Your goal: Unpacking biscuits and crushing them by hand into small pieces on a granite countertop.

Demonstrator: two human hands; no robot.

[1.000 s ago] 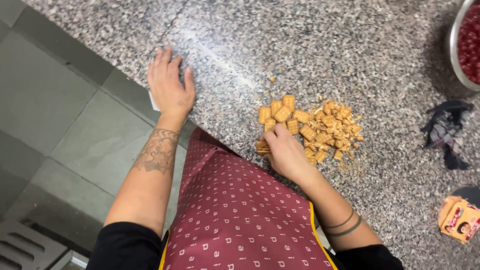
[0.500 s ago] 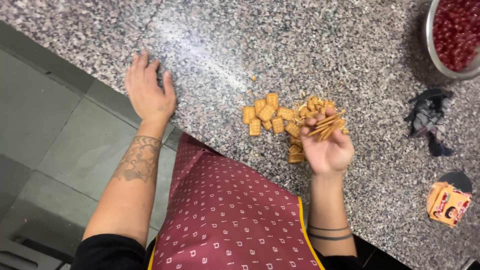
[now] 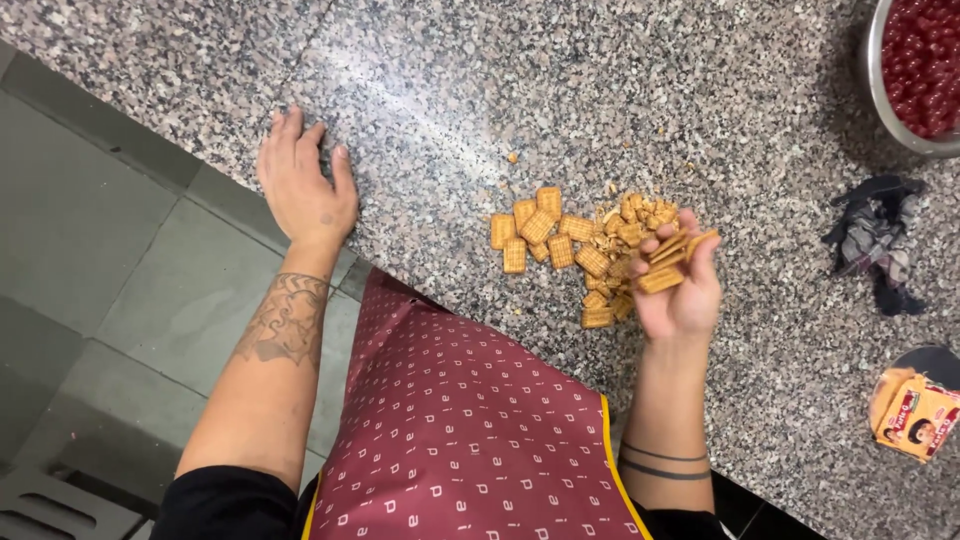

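The biscuits [image 3: 575, 250] are small golden rectangles, sitting in a loose heap on the speckled granite table [image 3: 500, 90], a bit right of the middle and near the front edge. The left part of the heap has whole ones lying flat, and the right part is more broken bits and crumbs, with one stray crumb [image 3: 512, 157] lying a little farther back on its own. The right hand [image 3: 680, 290] is turned palm-up right at the near right side of the heap, fingers curled into a loose grip around a few stacked biscuits, so it's grasping those and not empty. The left hand [image 3: 303, 190] is well off to the left, flat on the table by its edge with the fingers spread, holding nothing. Both forearms show tattoos, a patterned one on the left and two thin bands around the right. The person's wearing a maroon apron [image 3: 470, 440] with small pale marks and a yellow trim. Farther right there's a crumpled dark cloth [image 3: 875, 235] on the table, and at the far right corner a metal bowl [image 3: 878, 95] full of red round things. Near the right edge lies an orange biscuit packet [image 3: 915, 415]. Grey floor tiles [image 3: 90, 260] fill the left side below the table.
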